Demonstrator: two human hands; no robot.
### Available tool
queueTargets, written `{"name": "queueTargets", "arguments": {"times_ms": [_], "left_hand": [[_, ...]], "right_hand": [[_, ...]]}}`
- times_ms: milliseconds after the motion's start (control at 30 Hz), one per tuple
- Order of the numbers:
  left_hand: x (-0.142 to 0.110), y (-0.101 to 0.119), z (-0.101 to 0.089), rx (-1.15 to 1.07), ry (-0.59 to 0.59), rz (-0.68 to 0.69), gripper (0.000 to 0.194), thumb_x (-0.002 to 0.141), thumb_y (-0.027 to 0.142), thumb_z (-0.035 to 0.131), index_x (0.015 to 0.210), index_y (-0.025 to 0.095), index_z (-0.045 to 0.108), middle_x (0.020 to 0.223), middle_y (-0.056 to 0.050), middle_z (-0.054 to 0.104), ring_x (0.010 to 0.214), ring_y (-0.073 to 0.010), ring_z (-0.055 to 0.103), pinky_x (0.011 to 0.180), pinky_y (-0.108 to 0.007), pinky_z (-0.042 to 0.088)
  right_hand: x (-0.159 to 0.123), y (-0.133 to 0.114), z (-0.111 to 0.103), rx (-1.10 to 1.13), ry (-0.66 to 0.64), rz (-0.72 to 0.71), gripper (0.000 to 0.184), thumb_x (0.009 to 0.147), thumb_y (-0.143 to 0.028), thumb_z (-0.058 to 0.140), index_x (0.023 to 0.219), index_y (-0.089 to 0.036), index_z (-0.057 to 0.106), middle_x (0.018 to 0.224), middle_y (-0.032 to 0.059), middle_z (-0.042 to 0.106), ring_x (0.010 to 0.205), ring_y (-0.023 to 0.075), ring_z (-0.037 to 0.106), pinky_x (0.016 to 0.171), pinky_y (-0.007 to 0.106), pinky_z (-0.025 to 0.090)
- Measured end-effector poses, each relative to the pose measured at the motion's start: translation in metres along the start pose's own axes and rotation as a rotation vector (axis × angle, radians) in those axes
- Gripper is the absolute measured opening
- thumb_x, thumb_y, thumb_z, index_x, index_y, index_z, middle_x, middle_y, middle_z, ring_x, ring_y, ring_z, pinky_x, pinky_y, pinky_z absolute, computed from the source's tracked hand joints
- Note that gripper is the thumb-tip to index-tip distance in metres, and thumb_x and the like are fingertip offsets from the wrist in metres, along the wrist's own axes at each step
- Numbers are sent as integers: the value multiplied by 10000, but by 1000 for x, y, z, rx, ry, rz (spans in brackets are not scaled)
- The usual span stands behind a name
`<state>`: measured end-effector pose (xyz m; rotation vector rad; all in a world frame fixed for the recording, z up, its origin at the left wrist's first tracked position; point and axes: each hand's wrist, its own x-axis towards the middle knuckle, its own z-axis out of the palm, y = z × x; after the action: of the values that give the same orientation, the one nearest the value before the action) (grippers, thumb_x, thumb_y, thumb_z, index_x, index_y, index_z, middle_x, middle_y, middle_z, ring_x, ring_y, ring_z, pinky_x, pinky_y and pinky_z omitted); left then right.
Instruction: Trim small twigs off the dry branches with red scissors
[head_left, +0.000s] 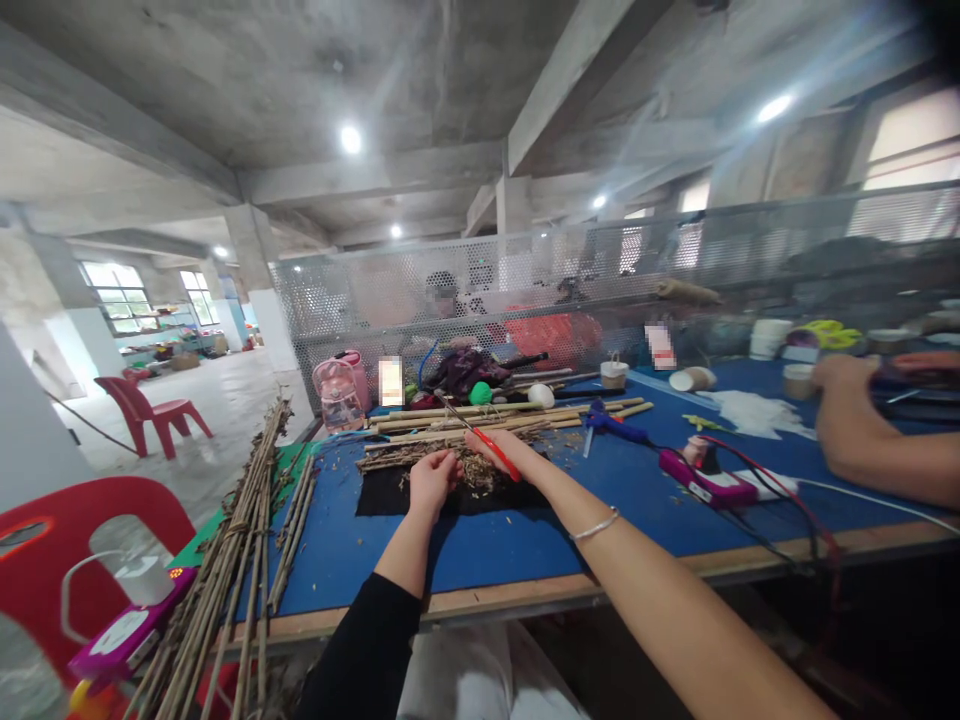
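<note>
Red-handled scissors [504,461] are in my right hand [487,446], their blades pointing up and away toward the sticks behind. My left hand [433,482] is closed in a pinch just to the left, and whatever its fingertips hold is too small to make out. Beneath both hands a black cloth [382,497] lies on the blue table, covered with dry plant scraps [474,482]. Thin brown twigs [386,460] lie at the cloth's far left edge. Past them, longer pale sticks [420,422] run across the table.
A bundle of dry stalks [238,535] leans over the table's left edge. A blue glue gun [616,424] and a purple power strip [705,480] with cables are to the right. A co-worker's arm [855,430] reaches in at far right. A mesh panel [360,300] stands behind.
</note>
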<state>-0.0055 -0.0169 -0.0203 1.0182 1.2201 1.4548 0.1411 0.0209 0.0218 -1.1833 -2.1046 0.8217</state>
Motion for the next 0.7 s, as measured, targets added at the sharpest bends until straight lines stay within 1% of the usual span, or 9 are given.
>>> {"name": "queueTargets", "arguments": {"times_ms": [133,233,333,400,467,533,600,700], "left_hand": [[1,0,1,25,-4,12,268,720,362,607,859,133,603,636,-30,627,514,-95,577,398,-147,374],[0,1,2,27,13,24,277,722,362,602,875,131,589,608,-15,607,494,-95,567,382,-151,371],[-1,2,2,25,1,19,285,709,354,616,891,136,587,632,-20,616,517,-103,581,387,-152,376],[-2,2,2,35,-5,35,282,701,354,623,883,141,593,662,-30,631,531,-106,589,384,-146,366],[-2,2,2,58,6,60,269,694,358,624,856,145,605,670,-31,638,517,-100,579,385,-147,365],[-3,2,2,86,22,82,247,690,360,623,813,146,618,664,-29,642,499,-94,560,396,-155,378],[-3,2,1,97,26,97,230,687,355,622,785,147,631,670,-34,651,514,-97,556,418,-163,395],[-2,1,1,80,14,101,235,678,342,631,810,148,651,694,-41,662,551,-103,563,447,-165,406]], "right_hand": [[6,12,0,-61,156,-65,616,777,-681,224,666,-167,544,511,-23,431,489,108,403,486,225,333],[8,18,-1,-110,215,-60,580,769,-669,290,664,-166,561,571,-3,511,559,130,470,538,232,355],[3,19,7,-154,246,-40,458,731,-619,444,763,-185,588,722,17,603,666,150,534,601,233,372],[-4,19,16,-208,256,-5,406,714,-579,504,846,-203,582,792,22,624,690,150,553,608,228,375],[-13,17,24,-279,261,21,392,709,-553,529,881,-204,566,827,29,624,698,151,562,597,226,373],[-21,15,30,-369,277,-1,391,700,-545,548,884,-200,558,858,39,616,743,163,564,610,234,372],[-26,12,31,-441,300,-21,400,688,-540,568,888,-194,552,888,49,605,803,179,560,646,247,374],[-30,11,30,-465,314,-10,391,697,-521,575,893,-184,547,912,58,594,855,185,552,695,254,372]]}}
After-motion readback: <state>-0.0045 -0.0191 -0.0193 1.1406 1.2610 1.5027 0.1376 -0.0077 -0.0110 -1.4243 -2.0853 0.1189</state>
